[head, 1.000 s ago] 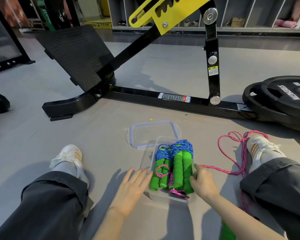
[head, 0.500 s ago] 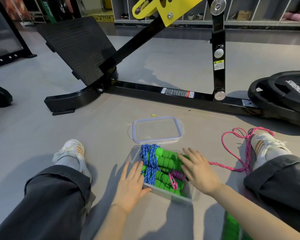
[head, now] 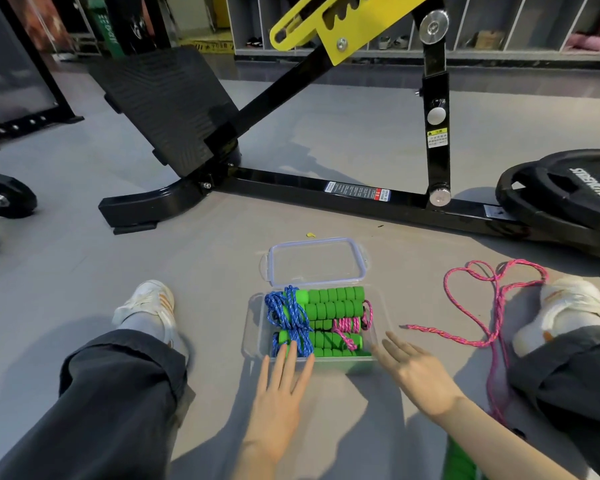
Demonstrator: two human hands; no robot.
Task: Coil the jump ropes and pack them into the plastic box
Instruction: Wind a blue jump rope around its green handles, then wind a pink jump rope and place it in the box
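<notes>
Head view: left hand (head: 280, 388) lies flat, fingers straight, tips at the plastic box (head: 253, 323) near edge, where the blue jump rope (head: 290, 315) sits coiled. Right hand (head: 417, 373), fingers spread and holding nothing, is just beside its right corner. A loose pink rope (head: 483, 308) lies farther right.

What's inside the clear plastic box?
The box holds green handles side by side, a blue rope wound round their left ends and a pink rope bundled on the right. Anything beneath them is covered; the left hand hides its near-left corner.

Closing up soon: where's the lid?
The lid lies flat on the floor just beyond the plastic box, centre of the head view, before the black frame.
</notes>
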